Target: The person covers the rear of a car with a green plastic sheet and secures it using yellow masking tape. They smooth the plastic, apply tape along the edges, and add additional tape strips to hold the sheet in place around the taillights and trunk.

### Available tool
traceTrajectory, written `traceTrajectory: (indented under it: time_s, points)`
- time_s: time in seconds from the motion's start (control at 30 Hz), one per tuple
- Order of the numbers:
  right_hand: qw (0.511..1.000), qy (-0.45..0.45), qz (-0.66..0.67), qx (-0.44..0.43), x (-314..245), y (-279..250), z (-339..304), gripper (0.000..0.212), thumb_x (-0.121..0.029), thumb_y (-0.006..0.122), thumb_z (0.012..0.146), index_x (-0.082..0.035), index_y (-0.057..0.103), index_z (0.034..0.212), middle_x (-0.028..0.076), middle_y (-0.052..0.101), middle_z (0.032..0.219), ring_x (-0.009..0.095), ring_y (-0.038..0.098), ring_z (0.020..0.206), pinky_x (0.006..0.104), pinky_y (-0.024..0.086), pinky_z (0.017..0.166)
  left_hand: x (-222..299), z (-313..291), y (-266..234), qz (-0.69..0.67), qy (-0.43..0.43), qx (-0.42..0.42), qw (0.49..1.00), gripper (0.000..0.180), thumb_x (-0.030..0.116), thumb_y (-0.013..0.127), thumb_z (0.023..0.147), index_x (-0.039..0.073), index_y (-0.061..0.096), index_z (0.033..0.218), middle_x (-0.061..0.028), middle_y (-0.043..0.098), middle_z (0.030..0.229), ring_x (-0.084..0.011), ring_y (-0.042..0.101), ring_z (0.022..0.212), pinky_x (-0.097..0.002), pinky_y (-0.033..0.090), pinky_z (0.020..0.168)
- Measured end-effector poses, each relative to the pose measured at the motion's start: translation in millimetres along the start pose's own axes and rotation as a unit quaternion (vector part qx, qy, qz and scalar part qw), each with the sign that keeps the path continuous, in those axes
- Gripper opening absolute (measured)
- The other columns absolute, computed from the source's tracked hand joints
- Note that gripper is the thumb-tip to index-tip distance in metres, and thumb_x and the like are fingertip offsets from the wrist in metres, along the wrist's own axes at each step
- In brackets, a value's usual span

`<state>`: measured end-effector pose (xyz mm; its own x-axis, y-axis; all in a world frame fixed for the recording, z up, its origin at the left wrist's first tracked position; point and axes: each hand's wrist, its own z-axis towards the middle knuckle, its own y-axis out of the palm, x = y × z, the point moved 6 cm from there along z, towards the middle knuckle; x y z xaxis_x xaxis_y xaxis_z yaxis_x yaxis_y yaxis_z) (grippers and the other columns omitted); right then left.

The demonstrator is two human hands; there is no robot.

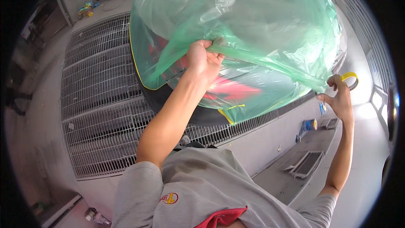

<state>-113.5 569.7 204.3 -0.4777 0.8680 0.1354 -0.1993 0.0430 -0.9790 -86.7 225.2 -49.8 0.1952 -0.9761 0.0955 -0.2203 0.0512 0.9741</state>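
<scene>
Translucent green plastic film point(261, 21) drapes over what looks like the end of a car, with red lamp shapes showing through it. My left hand point(204, 61) is closed on a gathered fold of this film, near the middle. Over at the film's right edge, my right hand point(341, 100) has its fingers curled at a roll of yellow tape point(350, 74); its thumb sits apart, close to the bunched film. Yellow tape strips point(225, 116) run along the film's lower and left borders. Below the film, part of a black bumper point(158, 100) is uncovered.
Metal floor grating point(97, 88) extends on the left and beneath the car. To the right, a blue-and-yellow can point(310, 125) lies near a framed grille panel point(307, 164). A colourful pile point(86, 9) rests at the far left. Slatted panels point(358, 12) line the right wall.
</scene>
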Motion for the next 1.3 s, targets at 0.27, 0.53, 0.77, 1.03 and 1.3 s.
traceTrajectory:
  time_s: [0.27, 0.53, 0.77, 1.03, 1.3]
  points:
    - [0.897, -0.369, 0.02, 0.243, -165, 47, 55, 0.083, -0.035, 0.093, 0.068, -0.006, 0.059, 0.138, 0.02, 0.062, 0.127, 0.038, 0.062, 0.115, 0.046, 0.048, 0.1, -46, -10, 9, 0.052, -0.05, -0.088, 0.993, 0.02, -0.006, 0.048, 0.09, -0.004, 0.055, 0.108, -0.0158, 0.064, 0.12, -0.0295, 0.062, 0.115, -0.0433, 0.048, 0.106]
    - [0.832, -0.402, -0.026, 0.382, -186, 59, 112, 0.043, -0.007, 0.072, 0.065, -0.008, 0.072, 0.108, 0.009, 0.065, 0.09, 0.031, 0.062, 0.086, 0.0439, 0.049, 0.075, -50, -47, 0, 0.291, 0.078, 0.017, 0.953, 0.024, 0.006, 0.069, 0.091, -0.001, 0.064, 0.114, -0.011, 0.068, 0.116, -0.0223, 0.062, 0.114, -0.037, 0.046, 0.099]
    - [0.72, -0.503, -0.043, 0.476, -155, 64, 85, 0.026, -0.015, 0.069, 0.055, -0.011, 0.05, 0.073, 0.003, 0.043, 0.073, 0.022, 0.05, 0.066, 0.0376, 0.04, 0.054, -14, -78, 46, 0.699, 0.624, 0.001, 0.348, 0.057, 0.018, 0.09, 0.075, 0.008, 0.06, 0.123, -0.0172, 0.059, 0.112, -0.0353, 0.063, 0.095, -0.0428, 0.052, 0.078]
    - [0.755, -0.487, -0.056, 0.434, -129, 59, 51, 0.022, -0.019, 0.066, 0.058, -0.011, 0.054, 0.075, 0.003, 0.049, 0.074, 0.02, 0.053, 0.067, 0.034, 0.042, 0.056, -22, -56, 14, 0.718, 0.575, -0.213, 0.33, 0.047, 0.017, 0.088, 0.075, 0.003, 0.063, 0.112, -0.0117, 0.063, 0.093, -0.0371, 0.067, 0.09, -0.0483, 0.054, 0.076]
    - [0.778, -0.503, -0.08, 0.369, -113, 86, 39, 0.024, -0.011, 0.069, 0.061, -0.008, 0.063, 0.084, 0.003, 0.054, 0.08, 0.02, 0.055, 0.068, 0.034, 0.046, 0.06, -69, -6, 5, 0.863, 0.345, -0.153, 0.336, 0.046, 0.029, 0.074, 0.093, -0.005, 0.063, 0.121, -0.027, 0.068, 0.112, -0.0431, 0.066, 0.104, -0.0502, 0.053, 0.092]
